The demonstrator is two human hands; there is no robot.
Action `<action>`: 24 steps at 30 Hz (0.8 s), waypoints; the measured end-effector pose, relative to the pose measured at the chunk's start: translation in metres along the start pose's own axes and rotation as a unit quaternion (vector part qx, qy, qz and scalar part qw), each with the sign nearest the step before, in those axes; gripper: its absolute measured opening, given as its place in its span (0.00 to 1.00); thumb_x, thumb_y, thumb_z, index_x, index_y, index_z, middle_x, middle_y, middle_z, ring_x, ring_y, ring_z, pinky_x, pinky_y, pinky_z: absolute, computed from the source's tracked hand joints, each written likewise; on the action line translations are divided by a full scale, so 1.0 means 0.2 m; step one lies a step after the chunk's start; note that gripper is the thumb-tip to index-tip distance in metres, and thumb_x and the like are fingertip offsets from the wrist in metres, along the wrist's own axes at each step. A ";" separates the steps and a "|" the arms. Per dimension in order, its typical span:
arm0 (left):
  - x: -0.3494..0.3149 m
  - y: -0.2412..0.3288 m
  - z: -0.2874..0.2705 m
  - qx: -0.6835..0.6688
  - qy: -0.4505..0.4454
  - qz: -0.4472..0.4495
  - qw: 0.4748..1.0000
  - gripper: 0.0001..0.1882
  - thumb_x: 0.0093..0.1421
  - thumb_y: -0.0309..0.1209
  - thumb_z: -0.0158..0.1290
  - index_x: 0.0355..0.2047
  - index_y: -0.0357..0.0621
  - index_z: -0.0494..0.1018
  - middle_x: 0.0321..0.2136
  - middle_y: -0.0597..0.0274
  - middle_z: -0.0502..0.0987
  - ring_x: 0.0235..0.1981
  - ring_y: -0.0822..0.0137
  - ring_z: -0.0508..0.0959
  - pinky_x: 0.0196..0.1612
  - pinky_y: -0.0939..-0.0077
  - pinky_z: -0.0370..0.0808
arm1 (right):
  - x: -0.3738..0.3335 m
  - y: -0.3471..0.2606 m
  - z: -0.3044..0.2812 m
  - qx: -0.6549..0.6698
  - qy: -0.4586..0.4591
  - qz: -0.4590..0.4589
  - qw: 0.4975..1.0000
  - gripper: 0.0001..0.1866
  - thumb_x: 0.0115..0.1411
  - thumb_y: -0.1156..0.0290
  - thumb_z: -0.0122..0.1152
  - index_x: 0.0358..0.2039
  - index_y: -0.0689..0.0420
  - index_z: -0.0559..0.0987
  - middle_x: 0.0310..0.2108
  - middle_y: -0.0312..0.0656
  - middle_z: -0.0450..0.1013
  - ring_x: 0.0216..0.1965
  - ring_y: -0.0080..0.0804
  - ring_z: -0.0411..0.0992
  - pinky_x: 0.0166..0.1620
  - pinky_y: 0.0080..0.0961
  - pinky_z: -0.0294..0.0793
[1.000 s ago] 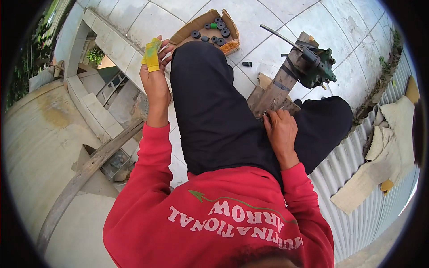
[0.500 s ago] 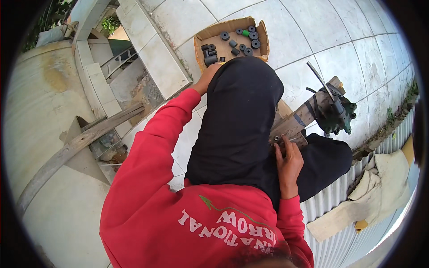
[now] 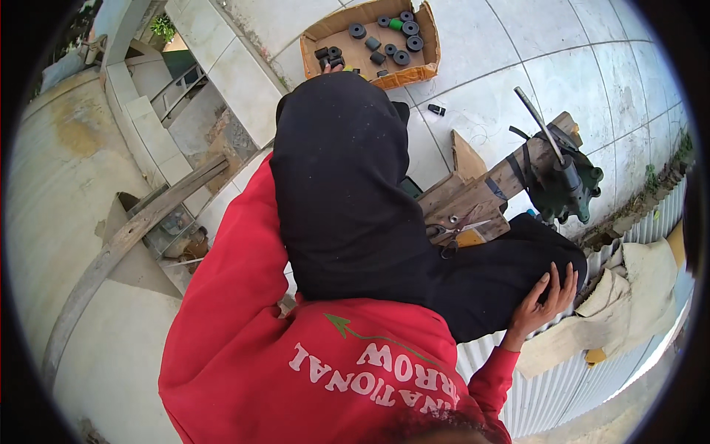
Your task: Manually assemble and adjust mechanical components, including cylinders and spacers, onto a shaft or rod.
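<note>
My left hand [image 3: 333, 68] reaches past my raised knee to the cardboard box [image 3: 318, 37]. Only its fingertips show, beside a cluster of black rubber bushings [image 3: 334, 52]; the knee hides the rest, so its grip is unclear. More black cylinders and rings with centre holes lie in the box, one of them a green piece [image 3: 396, 24]. My right hand [image 3: 546, 300] rests open on my other knee, fingers spread and holding nothing. Just left of that knee, scissors [image 3: 456, 232] lie on a wooden plank [image 3: 492, 181], near a small metal ring [image 3: 453, 219].
A dark green metal fixture [image 3: 569, 194] with an upright rod [image 3: 538, 118] is strapped to the plank's far end. A small black object [image 3: 436, 109] lies on the tiles. Torn cardboard [image 3: 629, 296] lies over a corrugated sheet [image 3: 551, 381] at right. A wooden beam [image 3: 137, 237] stands left.
My right hand has left the plank and moved right onto my knee; the scissors now show on the plank. My left hand has gone further into the box, and my raised knee has shifted left.
</note>
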State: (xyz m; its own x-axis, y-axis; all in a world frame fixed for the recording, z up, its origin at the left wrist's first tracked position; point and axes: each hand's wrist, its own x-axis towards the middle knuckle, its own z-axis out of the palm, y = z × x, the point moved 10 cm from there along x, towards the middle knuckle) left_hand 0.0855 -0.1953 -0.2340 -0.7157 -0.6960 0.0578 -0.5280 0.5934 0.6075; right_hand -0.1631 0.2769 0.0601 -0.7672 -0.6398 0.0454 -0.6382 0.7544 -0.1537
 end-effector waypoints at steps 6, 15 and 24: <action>0.02 0.00 0.12 0.041 -0.009 0.012 0.999 0.22 0.65 0.37 0.59 0.52 0.33 0.78 0.56 0.48 0.76 0.61 0.45 0.72 0.63 0.54 0.69 | 0.04 0.11 -0.01 0.025 0.016 0.071 0.997 0.14 0.73 0.70 0.55 0.53 0.58 0.84 0.68 0.46 0.69 0.72 0.49 0.60 0.73 0.48 0.55; -0.04 -0.05 0.10 0.122 0.005 0.009 0.992 0.21 0.65 0.37 0.59 0.52 0.33 0.78 0.56 0.48 0.76 0.61 0.45 0.73 0.63 0.54 0.69 | 0.11 0.11 0.04 0.008 -0.010 0.070 0.998 0.13 0.73 0.71 0.55 0.52 0.59 0.85 0.68 0.47 0.69 0.72 0.49 0.60 0.73 0.48 0.55; -0.08 -0.06 0.06 0.204 0.031 0.019 0.978 0.21 0.65 0.36 0.59 0.52 0.33 0.78 0.56 0.49 0.76 0.60 0.45 0.73 0.63 0.54 0.69 | 0.13 0.11 0.05 0.013 -0.016 0.063 0.998 0.13 0.73 0.71 0.55 0.51 0.58 0.85 0.68 0.46 0.69 0.72 0.49 0.59 0.73 0.48 0.56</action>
State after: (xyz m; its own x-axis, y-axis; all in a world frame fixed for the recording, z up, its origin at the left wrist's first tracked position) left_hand 0.0973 -0.1860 -0.2523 -0.7158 -0.6861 0.1298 -0.6491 0.7224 0.2384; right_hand -0.1964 0.2741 0.0475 -0.8382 -0.5453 -0.0068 -0.5353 0.8251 -0.1809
